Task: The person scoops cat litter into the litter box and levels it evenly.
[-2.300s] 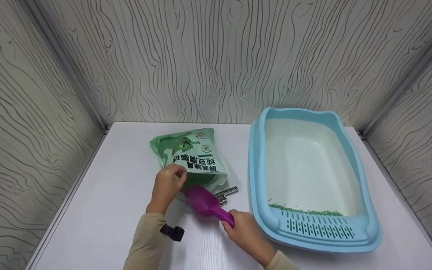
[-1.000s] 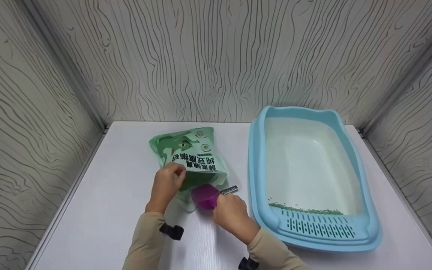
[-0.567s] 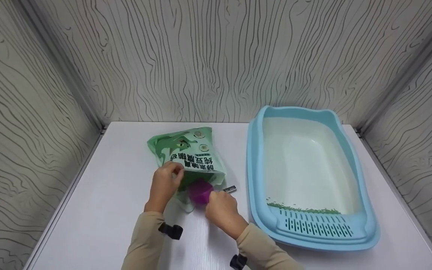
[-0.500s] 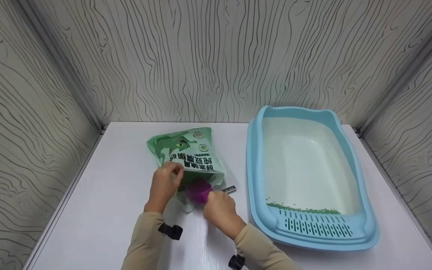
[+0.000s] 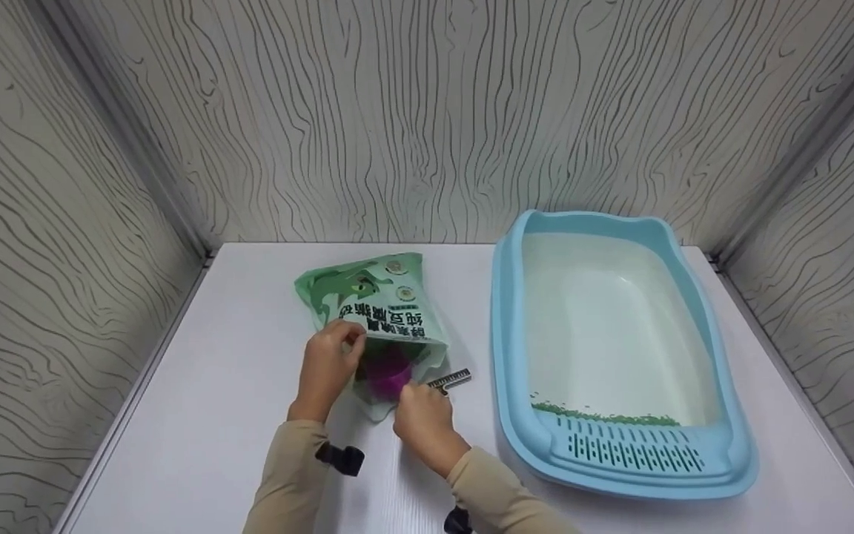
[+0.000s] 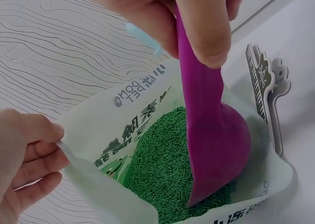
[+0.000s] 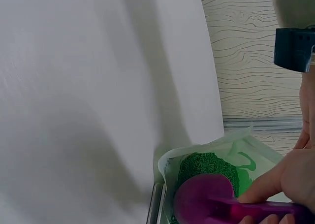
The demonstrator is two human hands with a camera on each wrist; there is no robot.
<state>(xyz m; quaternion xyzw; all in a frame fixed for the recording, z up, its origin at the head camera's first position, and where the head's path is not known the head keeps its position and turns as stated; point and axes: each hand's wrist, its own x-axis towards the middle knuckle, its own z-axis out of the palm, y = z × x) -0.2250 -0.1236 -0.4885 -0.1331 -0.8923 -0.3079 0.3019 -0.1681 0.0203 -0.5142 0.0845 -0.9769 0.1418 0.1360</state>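
Observation:
A green bag of cat litter [image 5: 390, 304] lies on the white table with its mouth towards me. My left hand [image 5: 329, 363] pinches the upper edge of that mouth between thumb and fingers and holds it up. Green pellets [image 6: 162, 170] fill the inside in the left wrist view. My right hand [image 5: 427, 423] grips the handle of a purple scoop [image 6: 216, 140]. The scoop's bowl is inside the bag, its front edge against the pellets; in the right wrist view pellets [image 7: 206, 165] show beyond it.
A light blue litter box [image 5: 505, 356] with a slotted front stands at the right, a few green bits printed or lying by its grate. A ruler-like clip [image 5: 451, 380] lies beside the bag's mouth. Patterned walls [image 5: 368, 119] close off the back and sides.
My right hand has moved left and the scoop has gone from in front of the bag into its mouth. My left hand keeps its hold on the bag's edge.

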